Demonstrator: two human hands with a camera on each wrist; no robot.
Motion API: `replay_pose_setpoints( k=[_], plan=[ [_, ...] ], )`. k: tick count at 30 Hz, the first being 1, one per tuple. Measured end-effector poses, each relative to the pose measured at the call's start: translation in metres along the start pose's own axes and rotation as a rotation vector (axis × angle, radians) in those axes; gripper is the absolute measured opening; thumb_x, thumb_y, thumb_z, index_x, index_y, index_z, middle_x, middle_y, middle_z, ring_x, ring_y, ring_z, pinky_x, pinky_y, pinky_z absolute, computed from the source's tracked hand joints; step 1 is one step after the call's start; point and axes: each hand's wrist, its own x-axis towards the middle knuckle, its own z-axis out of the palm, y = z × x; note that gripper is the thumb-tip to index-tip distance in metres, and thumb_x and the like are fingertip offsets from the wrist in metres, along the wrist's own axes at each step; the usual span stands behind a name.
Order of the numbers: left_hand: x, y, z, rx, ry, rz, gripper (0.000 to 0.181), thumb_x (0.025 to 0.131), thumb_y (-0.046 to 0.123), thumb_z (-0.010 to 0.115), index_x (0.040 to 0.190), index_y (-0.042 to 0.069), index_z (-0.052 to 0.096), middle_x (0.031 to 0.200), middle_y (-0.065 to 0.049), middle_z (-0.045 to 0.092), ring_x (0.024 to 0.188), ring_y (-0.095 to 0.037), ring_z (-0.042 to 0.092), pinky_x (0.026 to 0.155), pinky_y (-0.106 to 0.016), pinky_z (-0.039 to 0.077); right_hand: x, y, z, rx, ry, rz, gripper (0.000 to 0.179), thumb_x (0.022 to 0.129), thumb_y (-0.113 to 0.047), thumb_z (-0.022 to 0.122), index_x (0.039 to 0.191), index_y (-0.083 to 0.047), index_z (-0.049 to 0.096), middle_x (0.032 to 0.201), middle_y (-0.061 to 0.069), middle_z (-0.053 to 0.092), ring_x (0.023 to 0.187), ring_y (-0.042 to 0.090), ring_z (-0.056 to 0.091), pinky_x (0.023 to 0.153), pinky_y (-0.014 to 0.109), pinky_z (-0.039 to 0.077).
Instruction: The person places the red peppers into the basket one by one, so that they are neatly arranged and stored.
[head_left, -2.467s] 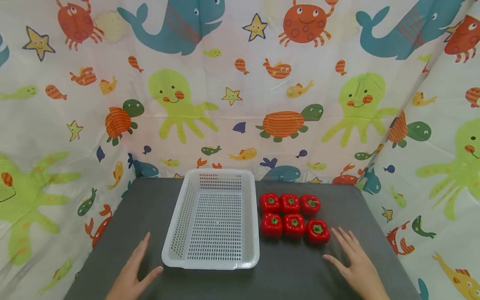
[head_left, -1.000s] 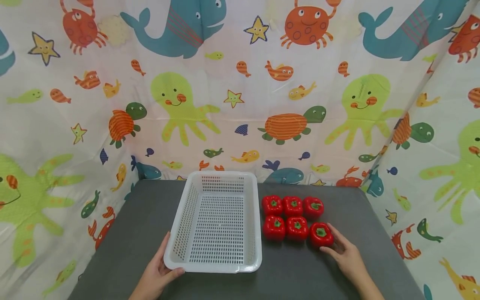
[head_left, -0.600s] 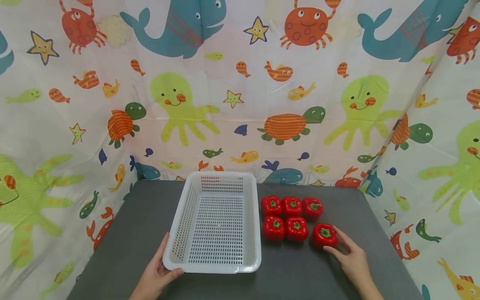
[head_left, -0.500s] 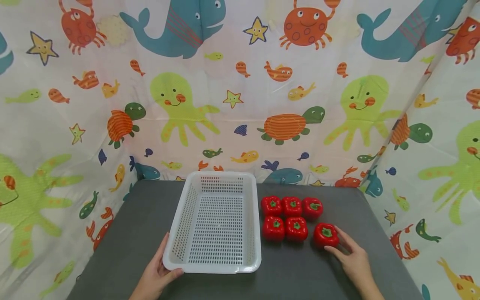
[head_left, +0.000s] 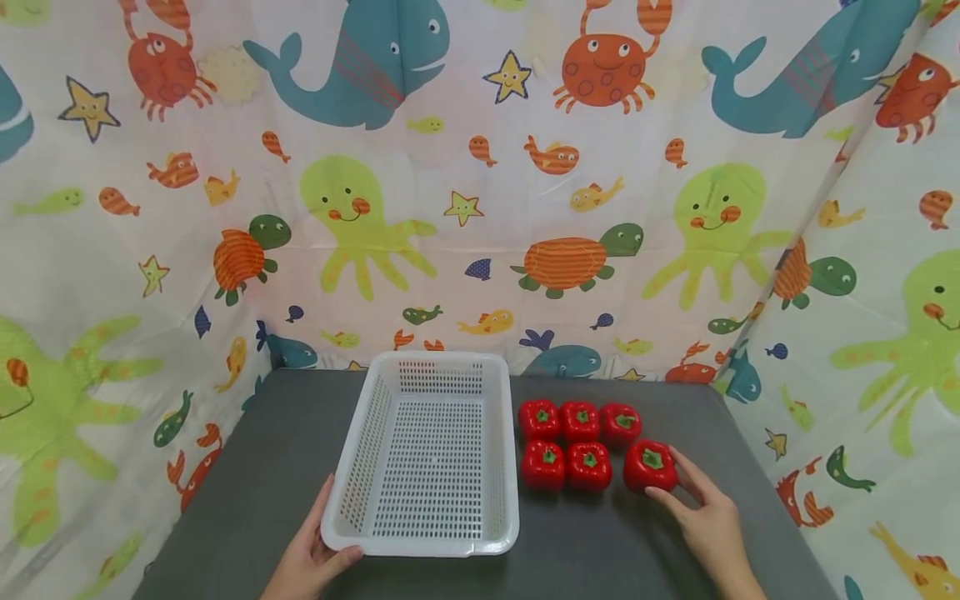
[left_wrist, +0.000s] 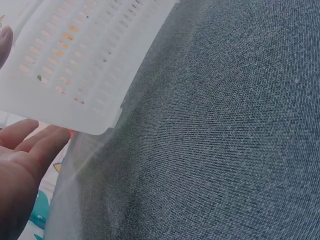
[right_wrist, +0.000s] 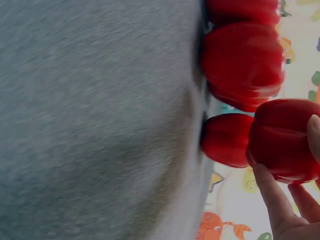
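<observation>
A white perforated plastic basket [head_left: 429, 546] lies on the dark table, with nothing inside. My left hand [head_left: 311, 550] holds its near left corner, fingers along the left side and thumb at the front. In the left wrist view, the basket's wall [left_wrist: 65, 107] is between thumb and fingers [left_wrist: 47, 147]. My right hand [head_left: 705, 517] grips a red bell pepper [head_left: 649, 467] from its right side, thumb in front. The right wrist view shows this pepper [right_wrist: 282, 140] raised off the cloth surface, with fingertips against its skin.
Several other red bell peppers [head_left: 588, 467] stand in two rows right of the basket, stems up. The grey table [head_left: 585, 550] is enclosed at the back and sides by a white curtain [head_left: 480, 242] printed with sea animals.
My left hand has come to the basket's corner. My right hand has closed on the nearest right pepper, drawn it right, away from the others, and lifted it.
</observation>
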Motion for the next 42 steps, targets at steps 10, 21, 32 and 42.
replay_pose_setpoints(
  k=[10,21,32,42],
  plan=[
    [0.002,0.002,0.002,-0.016,0.010,-0.025,0.106,0.093,0.000,0.068,0.163,0.034,-0.004,0.167,-0.020,0.010,0.130,-0.009,0.055,0.098,-0.025,0.056,0.000,-0.032,-0.010,0.026,0.041,-0.018,0.081,0.082,-0.050,0.079,0.153,-0.029,0.046,0.150,0.010,0.054,0.127,0.036,0.059,0.075,0.017,0.061],
    [0.001,0.001,0.004,0.007,0.035,-0.039,0.108,0.091,0.000,0.070,0.163,0.033,-0.003,0.168,-0.017,0.011,0.131,-0.010,0.054,0.098,-0.030,0.057,-0.007,-0.073,-0.012,0.058,0.022,-0.045,0.079,0.084,-0.048,0.079,0.153,-0.026,0.047,0.151,0.013,0.052,0.127,0.041,0.058,0.090,0.047,0.058],
    [-0.001,0.004,0.010,0.006,0.104,-0.070,0.108,0.090,-0.001,0.071,0.164,0.026,-0.002,0.166,-0.020,0.018,0.132,-0.024,0.054,0.096,-0.030,0.058,-0.006,-0.094,0.003,0.059,0.023,-0.115,0.077,0.082,-0.046,0.080,0.150,-0.027,0.050,0.148,0.010,0.056,0.125,0.037,0.062,0.095,0.053,0.057],
    [0.000,0.004,0.009,-0.001,0.094,-0.036,0.107,0.091,-0.002,0.069,0.164,0.021,-0.005,0.165,-0.024,0.016,0.124,-0.007,0.059,0.094,-0.028,0.058,-0.005,-0.105,0.018,0.090,0.013,-0.136,0.075,0.082,-0.039,0.084,0.148,-0.023,0.054,0.145,0.013,0.058,0.116,0.035,0.067,0.096,0.053,0.056]
  ],
)
